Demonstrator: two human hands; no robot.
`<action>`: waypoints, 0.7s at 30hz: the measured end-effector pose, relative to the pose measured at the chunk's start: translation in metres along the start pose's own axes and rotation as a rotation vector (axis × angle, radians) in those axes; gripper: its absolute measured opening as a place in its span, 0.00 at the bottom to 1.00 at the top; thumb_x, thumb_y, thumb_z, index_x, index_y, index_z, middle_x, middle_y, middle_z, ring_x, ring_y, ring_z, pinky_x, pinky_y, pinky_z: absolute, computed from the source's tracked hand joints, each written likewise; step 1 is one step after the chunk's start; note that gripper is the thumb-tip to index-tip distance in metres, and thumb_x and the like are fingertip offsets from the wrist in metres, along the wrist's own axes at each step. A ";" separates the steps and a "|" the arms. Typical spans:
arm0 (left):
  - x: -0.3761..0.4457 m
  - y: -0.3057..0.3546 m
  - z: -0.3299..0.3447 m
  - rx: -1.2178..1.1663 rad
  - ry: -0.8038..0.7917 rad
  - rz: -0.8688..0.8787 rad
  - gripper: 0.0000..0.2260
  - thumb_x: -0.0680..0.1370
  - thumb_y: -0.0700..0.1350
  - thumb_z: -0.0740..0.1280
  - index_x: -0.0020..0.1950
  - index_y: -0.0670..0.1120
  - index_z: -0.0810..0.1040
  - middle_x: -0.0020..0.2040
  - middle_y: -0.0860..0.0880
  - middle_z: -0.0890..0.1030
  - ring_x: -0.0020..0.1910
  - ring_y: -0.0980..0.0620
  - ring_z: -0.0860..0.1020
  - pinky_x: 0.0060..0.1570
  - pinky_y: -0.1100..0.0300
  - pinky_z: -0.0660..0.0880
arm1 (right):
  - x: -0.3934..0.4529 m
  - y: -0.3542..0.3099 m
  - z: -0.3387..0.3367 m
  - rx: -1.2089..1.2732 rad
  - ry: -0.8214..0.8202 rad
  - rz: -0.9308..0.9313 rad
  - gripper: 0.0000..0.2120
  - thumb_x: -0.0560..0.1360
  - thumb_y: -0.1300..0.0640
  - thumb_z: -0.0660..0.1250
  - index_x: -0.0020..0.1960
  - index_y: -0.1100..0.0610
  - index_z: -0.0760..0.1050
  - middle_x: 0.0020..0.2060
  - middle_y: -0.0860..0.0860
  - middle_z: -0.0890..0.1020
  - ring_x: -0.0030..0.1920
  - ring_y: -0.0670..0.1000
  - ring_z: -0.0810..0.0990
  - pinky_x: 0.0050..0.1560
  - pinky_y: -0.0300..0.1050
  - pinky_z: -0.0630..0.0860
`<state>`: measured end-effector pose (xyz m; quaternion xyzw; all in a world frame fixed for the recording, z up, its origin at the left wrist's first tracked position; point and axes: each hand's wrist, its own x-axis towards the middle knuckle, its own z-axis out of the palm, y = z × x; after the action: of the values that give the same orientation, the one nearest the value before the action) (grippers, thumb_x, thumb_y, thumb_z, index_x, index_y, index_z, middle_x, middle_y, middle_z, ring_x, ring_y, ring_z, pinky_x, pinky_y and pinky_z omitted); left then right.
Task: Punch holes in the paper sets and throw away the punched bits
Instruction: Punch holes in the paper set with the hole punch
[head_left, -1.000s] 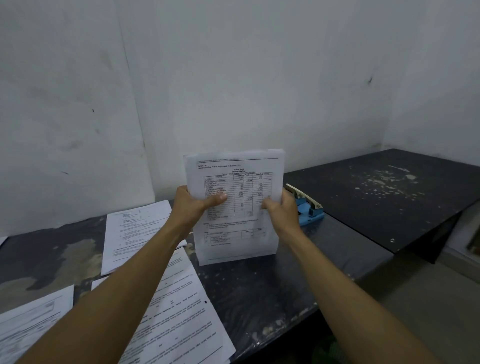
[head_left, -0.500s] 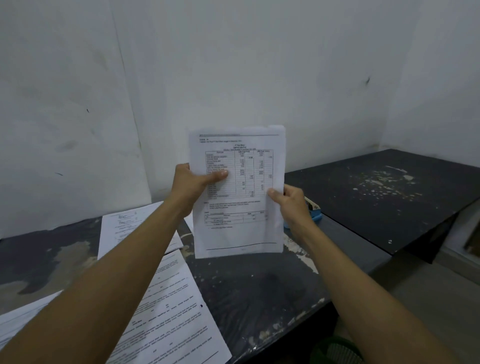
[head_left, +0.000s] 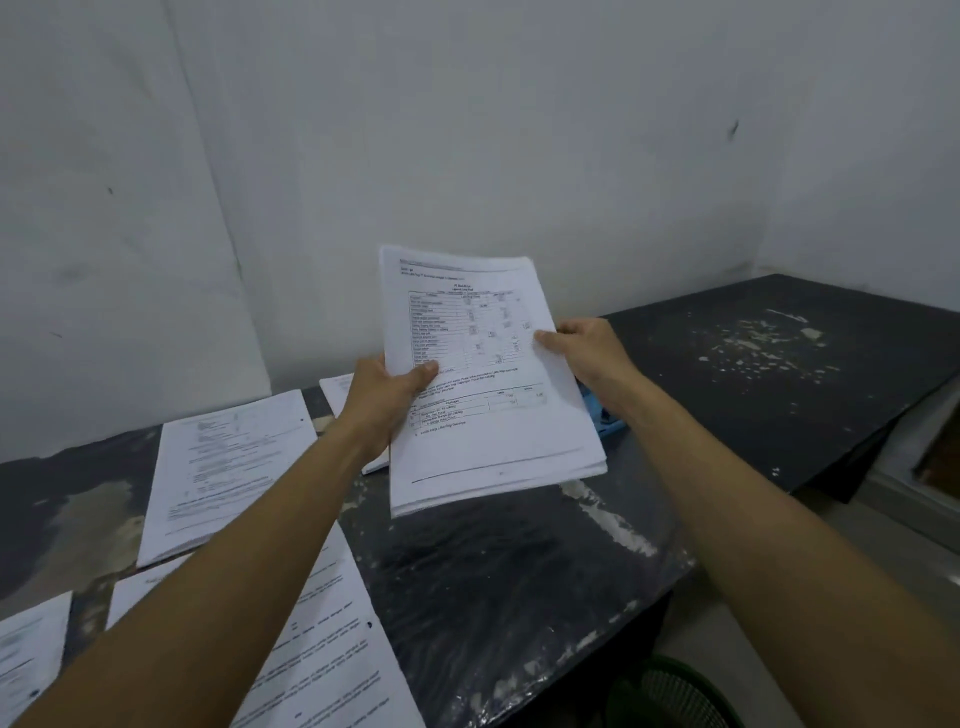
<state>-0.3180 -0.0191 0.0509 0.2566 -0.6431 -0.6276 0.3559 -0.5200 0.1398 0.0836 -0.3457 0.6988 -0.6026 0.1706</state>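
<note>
Fingers of our left hand (head_left: 387, 397) and right hand (head_left: 589, 353) pinch the white printed paper stack (head_left: 488, 384), unpunched we judge; next it feeds the blue hole punch (head_left: 602, 415) at four o'clock.

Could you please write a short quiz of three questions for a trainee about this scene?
1. True or false: the paper set lies flat on the table.
2. Which hand's thumb presses the sheet's right edge?
3. The blue hole punch is: A) fully visible B) mostly hidden behind the held set C) in a hand.

Key: 1. False, both hands hold it up. 2. The right hand; the left hand grips the left edge. 3. B.
</note>
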 end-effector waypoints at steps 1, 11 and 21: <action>0.003 -0.010 0.002 -0.007 0.005 -0.025 0.05 0.76 0.44 0.75 0.50 0.49 0.82 0.45 0.52 0.87 0.44 0.50 0.86 0.42 0.55 0.83 | 0.007 0.003 -0.003 -0.028 0.048 0.002 0.07 0.77 0.55 0.71 0.48 0.59 0.82 0.40 0.49 0.87 0.36 0.46 0.85 0.30 0.38 0.78; 0.022 -0.081 0.035 0.025 0.099 -0.184 0.07 0.75 0.39 0.76 0.48 0.49 0.82 0.42 0.54 0.85 0.40 0.55 0.85 0.33 0.63 0.80 | 0.068 0.058 -0.028 -0.414 0.222 -0.077 0.06 0.77 0.59 0.67 0.50 0.53 0.81 0.45 0.46 0.83 0.44 0.43 0.79 0.47 0.39 0.73; 0.038 -0.106 0.071 0.054 0.119 -0.280 0.08 0.75 0.38 0.75 0.46 0.48 0.79 0.43 0.51 0.84 0.41 0.52 0.83 0.28 0.63 0.78 | 0.095 0.098 -0.030 -0.663 -0.070 0.097 0.15 0.83 0.54 0.50 0.43 0.56 0.71 0.41 0.55 0.76 0.36 0.51 0.70 0.36 0.47 0.64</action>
<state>-0.4086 -0.0129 -0.0459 0.3902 -0.5953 -0.6373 0.2953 -0.6335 0.0990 0.0127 -0.3693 0.8660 -0.3216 0.1013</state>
